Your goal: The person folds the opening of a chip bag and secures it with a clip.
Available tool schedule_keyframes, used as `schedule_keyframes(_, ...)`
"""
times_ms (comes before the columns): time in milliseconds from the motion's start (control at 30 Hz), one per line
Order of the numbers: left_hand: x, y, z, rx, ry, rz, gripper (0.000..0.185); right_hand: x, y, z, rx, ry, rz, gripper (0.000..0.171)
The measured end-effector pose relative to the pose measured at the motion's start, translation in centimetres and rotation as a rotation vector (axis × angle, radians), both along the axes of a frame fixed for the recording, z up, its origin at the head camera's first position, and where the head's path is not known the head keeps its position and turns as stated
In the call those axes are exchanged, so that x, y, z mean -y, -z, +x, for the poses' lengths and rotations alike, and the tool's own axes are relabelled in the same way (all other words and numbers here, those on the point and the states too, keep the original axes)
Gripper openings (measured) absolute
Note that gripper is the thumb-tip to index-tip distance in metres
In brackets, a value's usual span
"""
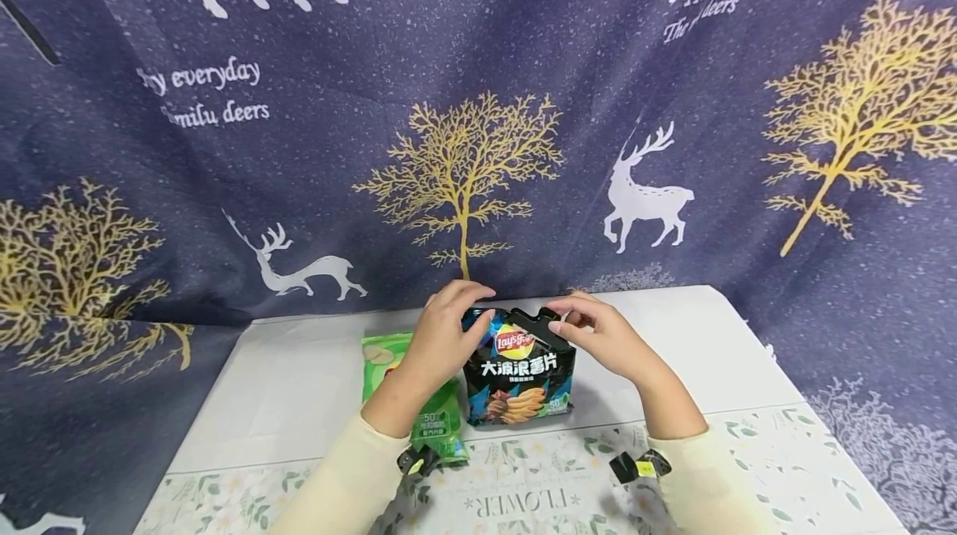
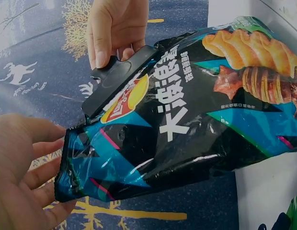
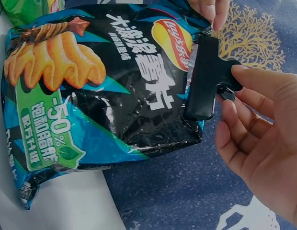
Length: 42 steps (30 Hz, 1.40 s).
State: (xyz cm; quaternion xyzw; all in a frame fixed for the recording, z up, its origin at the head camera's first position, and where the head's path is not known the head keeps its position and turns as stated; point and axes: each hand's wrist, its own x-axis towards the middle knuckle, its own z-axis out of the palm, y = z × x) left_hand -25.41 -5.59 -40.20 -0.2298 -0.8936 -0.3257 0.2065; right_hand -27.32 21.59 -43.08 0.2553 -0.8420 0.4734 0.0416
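Observation:
A black and blue chip bag [image 1: 516, 385] stands upright on the table, its lower edge resting there. Across its top is a black clip [image 3: 202, 79], which my right hand [image 1: 601, 336] pinches by the tab, thumb in front. At the bag's upper left corner, my left hand [image 1: 444, 336] has loosely extended fingers [image 2: 45, 167] that touch or nearly touch the edge; some fingertips are hidden behind it in the left wrist view. A green chip bag [image 1: 385, 365] lies to the left, partly covered by my left forearm.
The white table [image 1: 299, 369] has a flower-print mat [image 1: 523, 468] along its near side. Behind it hangs a dark blue cloth [image 1: 478, 36] with deer and golden trees. Black bands [image 1: 643, 466] are on both wrists.

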Motion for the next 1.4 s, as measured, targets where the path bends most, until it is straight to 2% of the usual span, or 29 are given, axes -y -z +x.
schedule_keyframes(367, 0.7, 0.6, -0.1, 0.077, -0.034, 0.06, 0.053, 0.0, 0.9, 0.2, -0.013, 0.087, -0.027, 0.033)
schedule_keyframes(567, 1.1, 1.4, 0.1, 0.135, -0.05, 0.075, 0.06, 0.4, 1.7, 0.4, -0.035, 0.126, -0.068, 0.035)
schedule_keyframes(800, 1.4, 2.8, 0.5, 0.215, -0.065, 0.137, 0.067, 0.7, 2.3, 0.4, -0.024, 0.117, -0.151, 0.034)
schedule_keyframes(1033, 1.2, 4.7, 1.1, 0.3, -0.093, 0.193, 0.075, 0.6, 2.5, 0.6, 0.008, 0.111, -0.181, 0.034)
schedule_keyframes(1233, 0.9, 5.8, 1.6, 0.345, -0.119, 0.187, 0.077, 0.7, 2.4, 0.9, 0.042, 0.102, -0.207, 0.036)
schedule_keyframes(1400, 0.7, 6.7, 2.2, 0.384, -0.111, 0.195, 0.077, 0.6, 2.9, 0.9, 0.056, 0.094, -0.227, 0.038)
